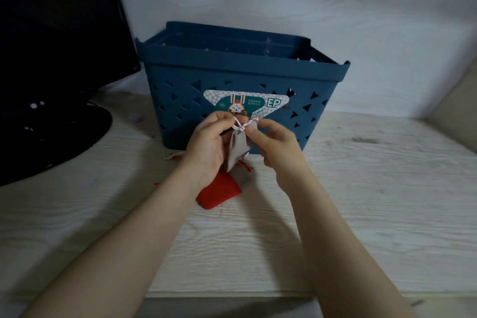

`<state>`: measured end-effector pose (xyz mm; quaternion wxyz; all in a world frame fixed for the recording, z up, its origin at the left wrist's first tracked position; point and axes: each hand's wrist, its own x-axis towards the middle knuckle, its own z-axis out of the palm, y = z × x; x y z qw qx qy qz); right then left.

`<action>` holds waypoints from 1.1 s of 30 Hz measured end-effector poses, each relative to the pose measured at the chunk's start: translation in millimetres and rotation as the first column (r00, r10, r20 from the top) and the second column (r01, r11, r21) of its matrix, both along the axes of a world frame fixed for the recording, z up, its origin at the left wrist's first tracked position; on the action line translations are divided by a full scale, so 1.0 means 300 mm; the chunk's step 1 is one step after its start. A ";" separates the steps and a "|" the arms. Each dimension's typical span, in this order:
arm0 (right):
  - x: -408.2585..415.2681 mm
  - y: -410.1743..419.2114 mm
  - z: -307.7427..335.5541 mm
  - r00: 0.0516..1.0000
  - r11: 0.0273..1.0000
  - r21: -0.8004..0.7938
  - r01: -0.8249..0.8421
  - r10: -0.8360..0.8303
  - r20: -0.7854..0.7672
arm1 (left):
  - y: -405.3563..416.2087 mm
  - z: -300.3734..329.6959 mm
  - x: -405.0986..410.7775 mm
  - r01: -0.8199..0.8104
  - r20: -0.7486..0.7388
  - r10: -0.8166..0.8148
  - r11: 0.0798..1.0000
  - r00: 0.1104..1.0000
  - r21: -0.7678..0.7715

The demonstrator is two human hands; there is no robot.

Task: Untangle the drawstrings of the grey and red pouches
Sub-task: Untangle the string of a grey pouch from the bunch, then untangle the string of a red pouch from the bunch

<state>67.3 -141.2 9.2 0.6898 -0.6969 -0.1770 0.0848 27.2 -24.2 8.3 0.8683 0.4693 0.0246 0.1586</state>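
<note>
Head view looks down on a pale wood-grain desk (361,201) where both hands are raised in front of a blue basket (180,72). Left hand (206,147) grips the grey pouch (238,147) from its left side, fingers curled round the fabric, with thumb and forefinger pinching the pale drawstring (240,126) near the pouch mouth. Right hand (276,144) pinches the same drawstring from the right, thumb and forefinger closed on the cord at the knot, the other fingers curled loosely below. The grey pouch hangs between the two hands, its mouth gathered at the top and its body tilted down to the left.

Below the hands the red pouch (218,192) lies flat on the desk, partly hidden by the left wrist; a bit of red cord (246,166) shows just above it. Whether that cord is still caught in the grey pouch's cord cannot be told.

The basket has triangular holes and a sticker (271,103) with a cartoon rabbit on its front wall. A dark monitor (51,46) on a round stand sits at the left.
</note>
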 end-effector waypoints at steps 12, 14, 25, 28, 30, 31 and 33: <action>-0.024 -0.040 0.217 0.973 0.997 -0.020 0.080 -0.073 0.219 | -0.019 0.116 -0.092 -0.332 0.268 0.204 0.698 0.941 0.634; -0.016 -0.035 0.263 0.971 0.999 -0.011 0.052 -0.048 0.236 | -0.014 0.161 -0.097 -0.388 0.400 0.134 0.637 0.907 0.666; 0.125 -0.062 0.468 0.928 0.984 -0.002 0.176 -0.166 0.333 | 0.100 0.407 0.194 -0.515 0.391 0.421 0.236 0.818 0.824; 0.161 -0.077 0.466 0.919 0.981 -0.083 0.178 -0.135 0.370 | 0.130 0.404 0.247 -0.328 0.298 0.540 -0.042 0.787 0.944; 0.175 -0.082 0.447 0.915 0.977 -0.120 0.174 -0.115 0.386 | 0.124 0.390 0.257 -0.312 0.353 0.563 -0.171 0.748 0.935; 0.178 -0.083 0.434 0.912 0.975 -0.136 0.174 -0.107 0.396 | 0.116 0.383 0.254 -0.352 0.400 0.550 -0.196 0.733 0.915; 0.176 -0.077 0.408 0.884 0.971 -0.132 0.200 -0.121 0.451 | 0.110 0.354 0.234 -0.511 0.556 0.439 -0.229 0.706 0.829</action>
